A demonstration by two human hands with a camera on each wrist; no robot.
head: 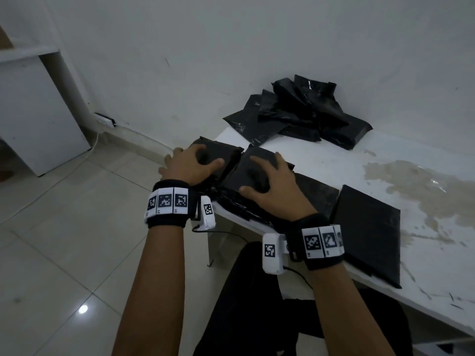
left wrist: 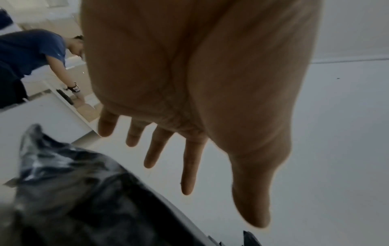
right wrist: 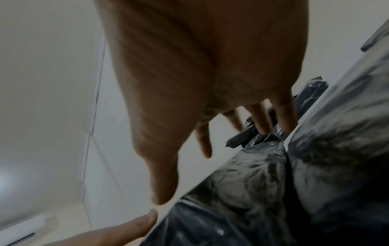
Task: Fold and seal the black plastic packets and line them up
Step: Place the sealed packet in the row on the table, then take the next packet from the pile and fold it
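**A:** From the head view, where's the work?

**B:** At the table's [head: 321,160] left near corner. The left hand [head: 190,163] rests spread on one folded black packet [head: 221,150], and the right hand [head: 272,183] lies flat on the packet beside it [head: 246,168], fingers released, pressing rather than gripping. More flat packets [head: 370,235] sit in a row to the right; the unfolded pile [head: 300,114] lies far back against the wall.

**A:** How should the pressing go?

**B:** I'd keep the palms flat and sweep along the fold so the flap sticks evenly, holding both edges square to the neighbour. The left packet overhangs the corner, so I'd judge it could slip off.

**A:** Which way do they run?

**B:** Each packet's long axis seems to go from the near edge toward the wall, the row running left to right.

**A:** Left wrist view?

**B:** Fingers [left wrist: 189,166] extended and apart, holding nothing; crinkled black plastic [left wrist: 84,199] sits below the palm.

**A:** Right wrist view?

**B:** Fingers [right wrist: 261,119] straight, tips on the black film [right wrist: 242,183]; whether the seal has taken, I cannot tell.
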